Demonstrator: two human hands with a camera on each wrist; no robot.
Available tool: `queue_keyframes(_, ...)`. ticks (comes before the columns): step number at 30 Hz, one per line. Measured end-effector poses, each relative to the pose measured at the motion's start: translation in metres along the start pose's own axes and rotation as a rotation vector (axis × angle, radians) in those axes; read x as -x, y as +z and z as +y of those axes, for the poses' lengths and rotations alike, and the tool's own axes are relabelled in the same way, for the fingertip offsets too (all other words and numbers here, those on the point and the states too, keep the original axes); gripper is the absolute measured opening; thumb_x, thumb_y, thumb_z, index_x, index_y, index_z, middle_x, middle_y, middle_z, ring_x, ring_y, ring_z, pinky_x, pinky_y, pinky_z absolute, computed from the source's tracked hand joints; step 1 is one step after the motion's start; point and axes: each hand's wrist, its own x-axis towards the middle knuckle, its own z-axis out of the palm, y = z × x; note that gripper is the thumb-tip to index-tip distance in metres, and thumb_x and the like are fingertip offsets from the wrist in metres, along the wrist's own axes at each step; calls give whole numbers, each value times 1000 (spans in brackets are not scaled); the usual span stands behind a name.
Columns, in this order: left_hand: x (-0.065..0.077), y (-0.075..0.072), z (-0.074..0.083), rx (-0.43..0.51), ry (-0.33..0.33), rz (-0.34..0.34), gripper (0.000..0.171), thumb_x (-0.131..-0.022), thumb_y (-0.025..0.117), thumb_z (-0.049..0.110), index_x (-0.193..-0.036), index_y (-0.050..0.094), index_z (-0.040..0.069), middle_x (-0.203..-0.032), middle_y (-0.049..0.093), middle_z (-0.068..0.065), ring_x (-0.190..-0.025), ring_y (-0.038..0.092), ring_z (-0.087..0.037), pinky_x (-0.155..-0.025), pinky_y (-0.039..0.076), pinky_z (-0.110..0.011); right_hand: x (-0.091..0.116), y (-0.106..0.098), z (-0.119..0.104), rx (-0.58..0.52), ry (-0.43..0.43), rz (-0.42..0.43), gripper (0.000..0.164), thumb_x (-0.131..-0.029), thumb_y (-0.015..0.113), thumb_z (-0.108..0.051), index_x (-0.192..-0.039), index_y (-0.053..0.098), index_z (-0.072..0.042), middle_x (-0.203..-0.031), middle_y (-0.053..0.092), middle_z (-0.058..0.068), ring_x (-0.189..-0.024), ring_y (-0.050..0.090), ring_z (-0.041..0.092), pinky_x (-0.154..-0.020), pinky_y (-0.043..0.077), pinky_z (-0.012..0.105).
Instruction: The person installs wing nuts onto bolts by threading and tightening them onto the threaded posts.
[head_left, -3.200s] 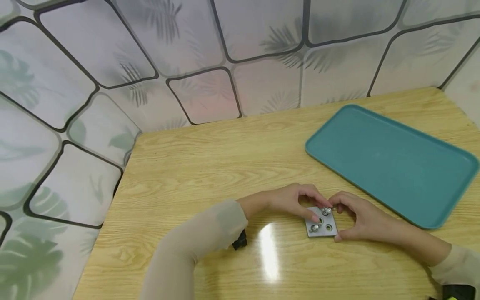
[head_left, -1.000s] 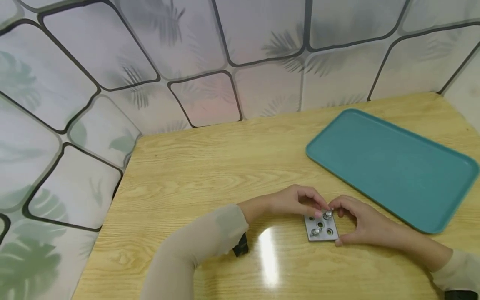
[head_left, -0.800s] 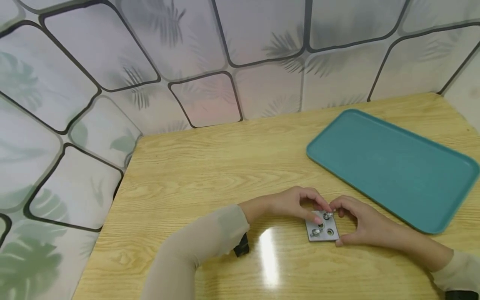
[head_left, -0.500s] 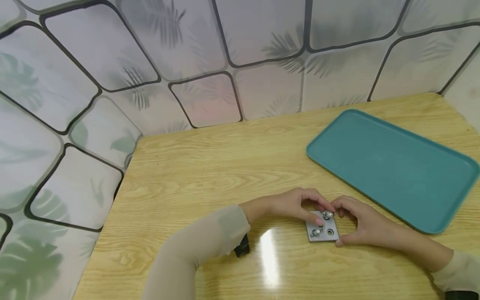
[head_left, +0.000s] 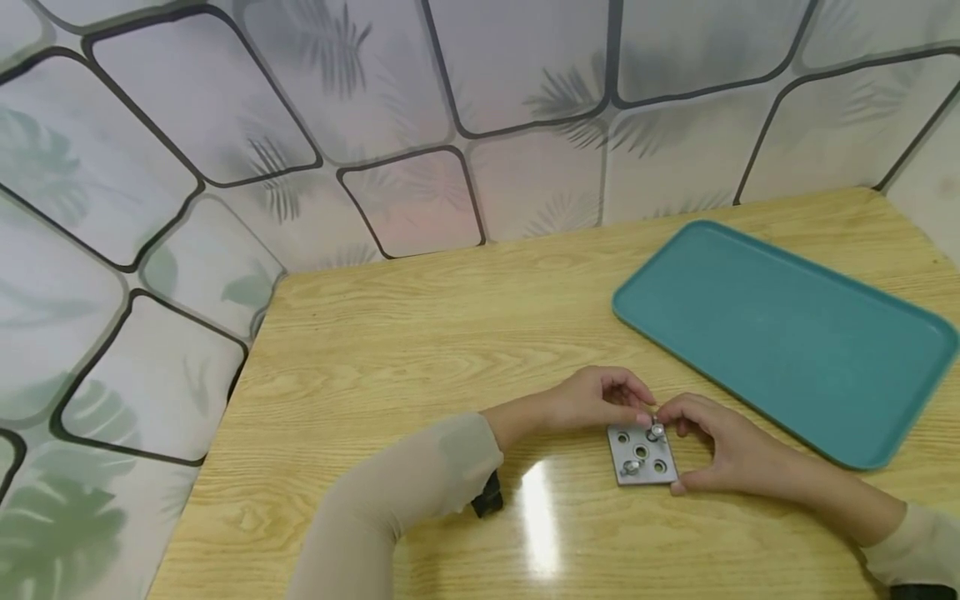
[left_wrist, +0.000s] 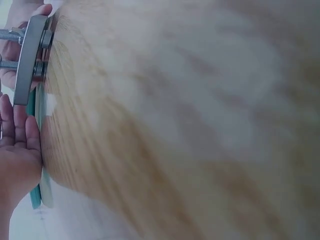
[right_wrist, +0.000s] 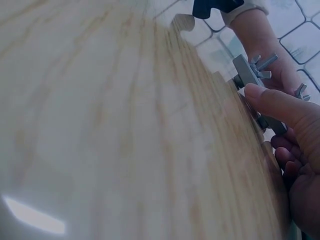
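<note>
A square grey metal plate [head_left: 626, 452] with several holes lies under both hands in the head view. Two bolts pass through it, each with a wing nut on top: a far one [head_left: 657, 431] and a near one [head_left: 631, 468]. My left hand [head_left: 588, 400] pinches at the far wing nut with thumb and fingertips. Along the right edge, my right hand [head_left: 731, 442] grips the plate between thumb and forefinger. From the left wrist, the plate [left_wrist: 29, 65] shows edge-on with a hex bolt head [left_wrist: 39, 70] underneath. The right thumb [right_wrist: 270, 100] presses the plate's side in the right wrist view.
A teal tray [head_left: 780, 333] lies on the wooden table [head_left: 420, 333], behind and right of the hands. A patterned wall covering [head_left: 540, 183] rises at the table's back and left. A black wrist device [head_left: 487, 493] hangs below the left sleeve.
The left thumb has drawn back from over the plate's middle to the far wing nut, uncovering the centre hole. The right hand keeps its grip, and the plate stays nearly in place.
</note>
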Motion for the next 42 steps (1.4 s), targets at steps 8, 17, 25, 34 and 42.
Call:
queue_keyframes(8, 2, -4, -2, 8, 89, -72, 20, -82, 72, 2, -102, 67, -1, -102, 66, -9, -88, 58, 0, -82, 48, -16, 0, 0, 1, 6, -8, 1, 65, -57, 92, -22, -110, 56, -13, -103, 55, -10, -85, 46, 4, -73, 38, 16)
queue_keyframes(17, 0, -5, -2, -153, 153, -169, 39, -78, 77, 6, -115, 66, 5, -114, 61, -2, -102, 53, 2, -93, 42, -15, 1, -1, 0, 5, 8, -7, 64, -58, 91, -22, -111, 56, -11, -103, 54, -9, -85, 45, 5, -73, 38, 16)
queue_keyframes(25, 1, -2, 3, -131, 63, -128, 30, -84, 72, 16, -114, 68, 12, -107, 61, 10, -97, 53, 4, -87, 45, -14, 1, -1, 1, 6, -1, -12, 63, -59, 91, -21, -111, 56, -14, -103, 55, -10, -86, 46, 4, -75, 38, 15)
queue_keyframes(34, 0, 2, 0, 37, -10, -2, 24, -86, 69, 9, -109, 63, 4, -96, 65, 3, -85, 57, 1, -80, 48, -15, 0, 1, 2, -5, -3, -3, 65, -57, 92, -20, -111, 56, -12, -105, 55, -9, -86, 48, 4, -75, 40, 14)
queue_keyframes(42, 1, 2, 0, 53, -5, 1, 14, -86, 69, 8, -98, 64, 2, -89, 66, -2, -77, 57, 0, -73, 47, -14, 1, 1, 4, 0, -12, 3, 65, -57, 92, -21, -111, 56, -13, -105, 55, -9, -86, 47, 4, -74, 39, 14)
